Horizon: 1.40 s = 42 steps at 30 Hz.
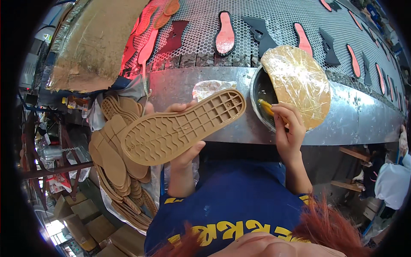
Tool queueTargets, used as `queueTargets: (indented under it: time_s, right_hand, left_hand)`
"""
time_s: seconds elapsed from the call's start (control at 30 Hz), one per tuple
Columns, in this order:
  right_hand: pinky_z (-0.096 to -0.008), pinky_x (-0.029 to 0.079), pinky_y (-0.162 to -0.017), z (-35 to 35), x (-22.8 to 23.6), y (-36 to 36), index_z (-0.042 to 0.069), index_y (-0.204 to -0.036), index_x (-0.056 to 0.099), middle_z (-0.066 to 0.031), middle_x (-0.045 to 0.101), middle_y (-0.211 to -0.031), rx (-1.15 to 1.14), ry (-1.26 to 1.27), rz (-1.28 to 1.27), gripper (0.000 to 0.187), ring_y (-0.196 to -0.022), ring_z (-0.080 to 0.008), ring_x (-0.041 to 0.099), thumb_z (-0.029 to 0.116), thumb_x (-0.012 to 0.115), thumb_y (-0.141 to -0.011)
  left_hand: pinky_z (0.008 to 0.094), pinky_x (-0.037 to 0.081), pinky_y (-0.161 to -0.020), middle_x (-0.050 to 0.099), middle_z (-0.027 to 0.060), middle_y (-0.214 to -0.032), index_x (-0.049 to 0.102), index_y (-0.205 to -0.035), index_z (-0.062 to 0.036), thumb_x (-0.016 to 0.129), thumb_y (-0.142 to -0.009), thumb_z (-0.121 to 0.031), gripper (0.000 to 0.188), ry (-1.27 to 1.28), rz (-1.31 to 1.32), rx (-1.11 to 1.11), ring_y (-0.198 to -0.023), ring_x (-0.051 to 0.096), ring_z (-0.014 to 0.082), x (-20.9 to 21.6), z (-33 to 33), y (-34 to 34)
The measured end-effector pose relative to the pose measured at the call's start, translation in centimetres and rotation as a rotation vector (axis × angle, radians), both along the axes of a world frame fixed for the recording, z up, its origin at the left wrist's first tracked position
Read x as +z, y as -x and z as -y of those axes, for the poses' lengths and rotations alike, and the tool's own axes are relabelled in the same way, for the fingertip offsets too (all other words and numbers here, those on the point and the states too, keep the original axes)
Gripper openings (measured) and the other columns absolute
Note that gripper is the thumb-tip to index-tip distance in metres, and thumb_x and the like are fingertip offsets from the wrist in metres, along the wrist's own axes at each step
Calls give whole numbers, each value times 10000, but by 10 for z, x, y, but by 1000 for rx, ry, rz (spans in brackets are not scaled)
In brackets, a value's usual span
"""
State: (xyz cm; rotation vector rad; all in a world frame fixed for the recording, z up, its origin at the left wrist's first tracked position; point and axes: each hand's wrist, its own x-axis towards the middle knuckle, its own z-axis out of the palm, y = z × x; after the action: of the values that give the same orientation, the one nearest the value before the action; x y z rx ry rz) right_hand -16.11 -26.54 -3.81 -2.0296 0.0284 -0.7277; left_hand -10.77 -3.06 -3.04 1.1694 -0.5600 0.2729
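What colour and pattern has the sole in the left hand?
The sole is tan, with wavy ridges and a grid; head view.

Bold yellow lettering (229, 229) runs in a large row across the chest of the dark blue shirt (222, 184); hair and the wearer's face cover parts of it. A smaller patch of yellow (173, 200) shows near one sleeve, too little of it to make out. The tan sole (180, 126) bears a small raised mark near the rim of its wider end and another, in the same tan, within the grid at its heel end; both are too small to tell surely. The nearest pink insole (224, 36) carries faint dark marks around its middle, too blurred to make out.
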Motion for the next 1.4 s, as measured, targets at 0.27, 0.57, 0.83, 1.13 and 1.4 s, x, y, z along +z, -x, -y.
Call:
queueTargets:
  time_s: [0.27,0.57,0.83,1.13,1.4]
  right_hand:
    - [-251,492,-735,8,-8,9,-25,-1063,588,-96,578,-1121,-53,-701,9,140,-871,-154,598,24,542,-940]
    - [-340,446,-843,-5,-8,15,12,-976,614,-182,571,-1065,-76,-441,397,313,-961,-241,560,319,623,-914]
    - [-284,480,-753,-15,8,20,20,-967,663,-161,559,-1056,107,-165,344,324,-906,-212,574,314,703,-840]
    - [-249,514,-712,-25,21,27,21,-997,661,-170,534,-1076,163,14,365,330,-864,-190,586,284,733,-811]
    - [-243,495,-717,-34,28,37,58,-1016,659,-144,525,-1083,299,60,318,362,-904,-193,563,321,748,-784]
  left_hand:
    - [488,415,-1028,388,184,-1295,140,-1433,-202,832,-688,-107,1021,-112,98,-51,-1241,454,369,-6,3,-4]
    - [462,439,-997,374,123,-1195,212,-1286,-199,866,-628,-142,929,-192,195,-31,-1203,472,372,-9,14,-3]
    - [498,416,-1025,345,121,-1173,180,-1325,-237,853,-647,-147,960,-374,160,-101,-1213,440,389,12,17,10]
    - [442,490,-962,379,135,-1206,288,-1178,-157,847,-622,-99,791,-187,171,-106,-1201,484,360,3,32,11]
    - [473,479,-970,390,168,-1216,313,-1226,-175,807,-658,-43,765,-27,57,-95,-1206,474,398,-2,41,9]
